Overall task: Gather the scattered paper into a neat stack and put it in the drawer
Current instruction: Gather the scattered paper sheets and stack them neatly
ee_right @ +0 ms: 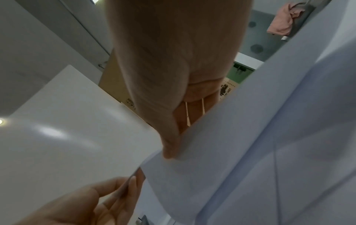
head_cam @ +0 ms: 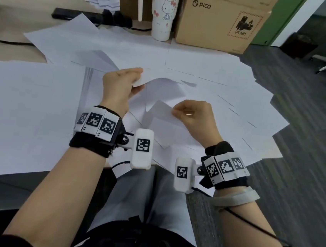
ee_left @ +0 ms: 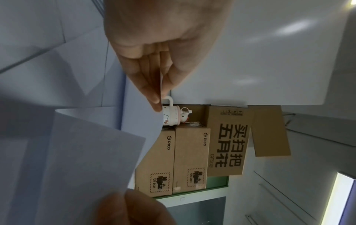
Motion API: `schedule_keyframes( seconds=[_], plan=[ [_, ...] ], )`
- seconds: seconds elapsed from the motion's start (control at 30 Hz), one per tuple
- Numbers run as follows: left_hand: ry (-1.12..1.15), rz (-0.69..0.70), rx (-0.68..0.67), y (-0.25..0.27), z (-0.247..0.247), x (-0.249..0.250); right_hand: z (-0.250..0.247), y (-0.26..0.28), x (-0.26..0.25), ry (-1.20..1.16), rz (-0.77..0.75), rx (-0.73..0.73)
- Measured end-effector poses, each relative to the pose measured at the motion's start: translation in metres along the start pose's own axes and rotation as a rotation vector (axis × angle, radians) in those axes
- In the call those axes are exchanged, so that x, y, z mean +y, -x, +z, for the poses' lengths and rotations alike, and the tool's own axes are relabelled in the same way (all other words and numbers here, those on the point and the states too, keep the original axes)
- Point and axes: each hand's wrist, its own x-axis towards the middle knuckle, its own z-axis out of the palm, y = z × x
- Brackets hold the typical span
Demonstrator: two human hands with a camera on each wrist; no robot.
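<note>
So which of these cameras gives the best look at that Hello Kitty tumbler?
The head view: the Hello Kitty tumbler stands upright beside the PICO box, though its top is cut off. The left wrist view shows it small, sideways and partly behind paper. I cannot find it in the right wrist view.

Scattered paper (head_cam: 213, 72) fills frame centre; tumbler (head_cam: 163, 10) upper centre, cardboard box (head_cam: 219, 22) right of it.

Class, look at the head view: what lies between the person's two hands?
Between the left hand and right hand, only raised white paper sheets; each hand pinches a sheet's edge. Head view shows it.
</note>
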Motion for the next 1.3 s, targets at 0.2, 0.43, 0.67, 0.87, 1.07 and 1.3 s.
schedule_keyframes(
  seconds=[0.2,0.43,0.67,0.87,1.07,1.3],
  plan=[
    [-0.175,-0.085,-0.130,0.031,-0.010,-0.004,-0.002,0.017,0.005,0.032,-0.046,0.058],
    [-0.359,-0.212,-0.281,0.052,-0.011,-0.006,-0.003,0.030,0.012,0.236,-0.103,0.178],
    [-0.522,-0.258,-0.453,0.065,0.001,-0.007,-0.003,0.037,0.020,0.200,-0.030,0.144],
    [-0.445,-0.244,-0.125,0.057,-0.007,-0.019,-0.004,0.042,0.021,0.069,-0.108,0.235],
    [-0.209,-0.357,-0.234,0.060,-0.002,-0.020,-0.013,0.042,0.015,-0.023,-0.037,0.128],
    [-0.376,-0.298,-0.291,0.056,0.008,-0.031,-0.032,0.053,0.017,-0.055,0.176,-0.136]
  ],
)
